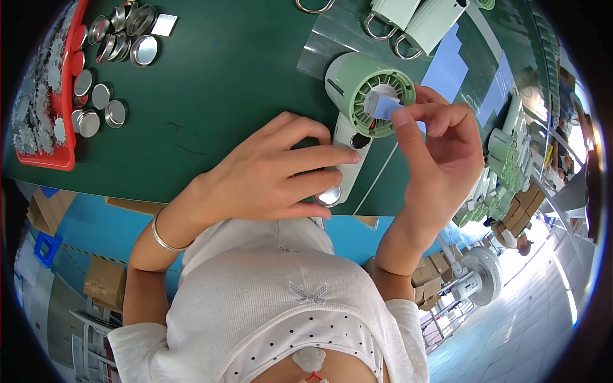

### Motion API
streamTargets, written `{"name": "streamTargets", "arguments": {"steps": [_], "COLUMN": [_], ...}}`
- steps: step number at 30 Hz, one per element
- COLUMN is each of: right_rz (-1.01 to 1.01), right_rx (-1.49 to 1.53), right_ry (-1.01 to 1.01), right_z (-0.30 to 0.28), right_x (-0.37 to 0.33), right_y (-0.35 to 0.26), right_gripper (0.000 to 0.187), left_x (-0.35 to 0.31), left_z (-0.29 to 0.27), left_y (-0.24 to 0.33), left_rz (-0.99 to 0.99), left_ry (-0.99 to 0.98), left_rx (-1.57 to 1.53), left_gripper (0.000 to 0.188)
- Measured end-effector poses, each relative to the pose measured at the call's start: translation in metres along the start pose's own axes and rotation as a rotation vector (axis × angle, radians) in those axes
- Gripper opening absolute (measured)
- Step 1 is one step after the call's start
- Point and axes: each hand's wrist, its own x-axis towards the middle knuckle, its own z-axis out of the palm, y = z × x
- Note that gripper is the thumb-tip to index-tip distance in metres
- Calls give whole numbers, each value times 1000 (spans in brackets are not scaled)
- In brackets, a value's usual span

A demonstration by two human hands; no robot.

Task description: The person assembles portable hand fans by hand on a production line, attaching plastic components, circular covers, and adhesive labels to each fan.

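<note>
A light green round housing [348, 80] with a white handle [345, 175] lies near the table's front edge, its slotted open end facing right. It looks like a handheld fan or dryer body; I cannot tell which. Across the handle, my left hand [274, 169] holds it, fingers parted. A shiny round metal cap [328, 195] sits at the handle's lower end, by the last two fingers. My right hand [444, 137] pinches a small blue sheet piece [385, 107] between thumb and fingers, against the slotted end. Part of the sheet is hidden by the thumb.
Several round metal caps [143, 51] lie at the far left beside a red tray [69, 127] of grey toothed parts. Blue sheets [447, 67] and more pale green housings [421, 29] are at the far right. A standing fan [482, 274] is beyond the table.
</note>
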Motion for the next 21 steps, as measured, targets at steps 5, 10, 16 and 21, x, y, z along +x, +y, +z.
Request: {"name": "streamTargets", "arguments": {"steps": [5,10,16,21], "right_rz": [-64,-135,-115,-458], "right_rx": [-59,-221,-360,-253], "right_ry": [32,27,100,5], "right_z": [2,5,2,-11], "right_x": [-4,-8,-11,-26], "right_y": [2,-1,-5,-6], "right_gripper": [21,23,29,36], "left_x": [0,0,1,0], "left_z": [1,0,-8,-21], "left_y": [-1,-1,0,28], "left_rz": [9,6,-15,-331], "left_ry": [11,8,55,163], "left_rx": [-4,-4,-139,-608], "left_gripper": [39,41,49,56]}}
